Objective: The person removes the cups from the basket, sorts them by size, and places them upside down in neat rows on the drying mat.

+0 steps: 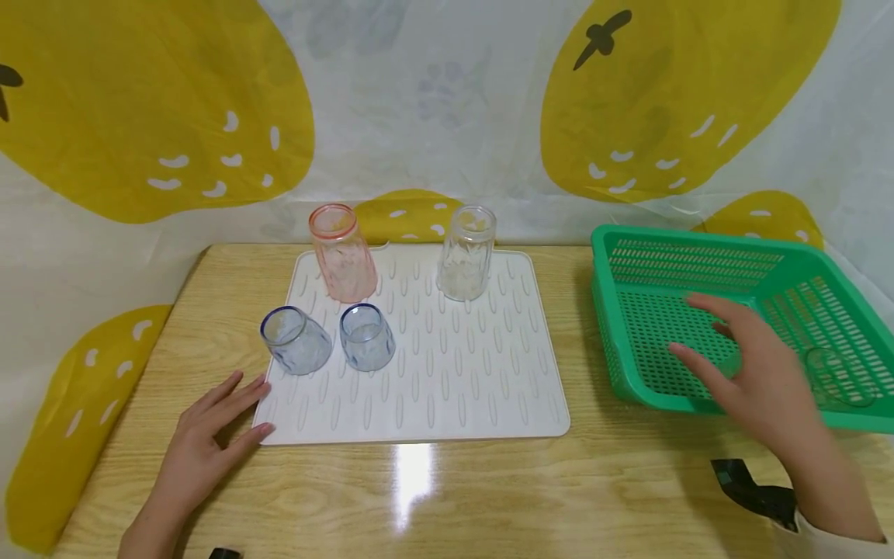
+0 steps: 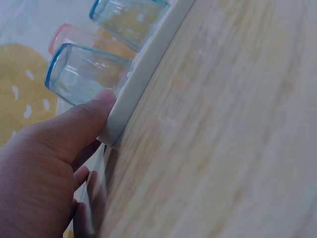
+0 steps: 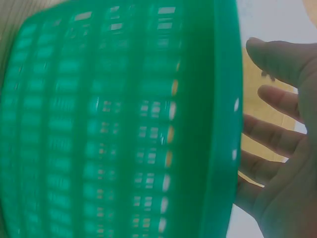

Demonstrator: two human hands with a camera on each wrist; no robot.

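From where I stand, the left hand [image 1: 209,435] rests at the near left corner of a ridged white drying mat [image 1: 433,404], thumb and fingertips touching its edge, the fingers loosely extended. The right hand [image 1: 757,373] hovers over the green plastic basket [image 1: 625,365], thumb and forefinger spread wide apart. A clear glass [image 1: 840,377] sits inside the basket, near its front right corner — partly hidden by that hand.

Four glasses stand rim-up on the mat: a tall pink tumbler [image 1: 347,268] at the back left, a tall clear tumbler [image 1: 464,264] to its right, and two short blue-rimmed glasses [image 1: 368,341] side by side in front — all on a wood-grained table [image 1: 531,497].
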